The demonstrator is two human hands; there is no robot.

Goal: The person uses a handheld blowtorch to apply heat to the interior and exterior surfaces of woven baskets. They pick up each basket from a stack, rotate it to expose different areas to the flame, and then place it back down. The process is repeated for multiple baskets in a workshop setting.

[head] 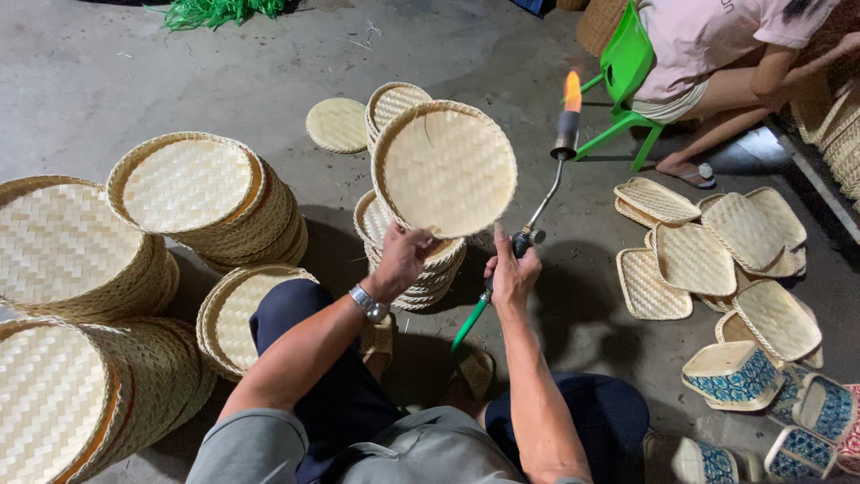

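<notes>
Left hand (403,255) gripped round woven tray (445,168) upright by rim | right hand (512,273) held lit gas torch (555,152) | flame just beside tray edge

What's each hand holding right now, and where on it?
Left hand holds a round woven bamboo tray by its lower rim, tilted up. Right hand grips a lit gas torch at the handle, near the green hose.

Wearing a grey shirt (421,448) with short sleeves, dark blue trousers (331,394), sandals (475,372), and a shiny silver watch (369,303) just below the left fingers.
</notes>
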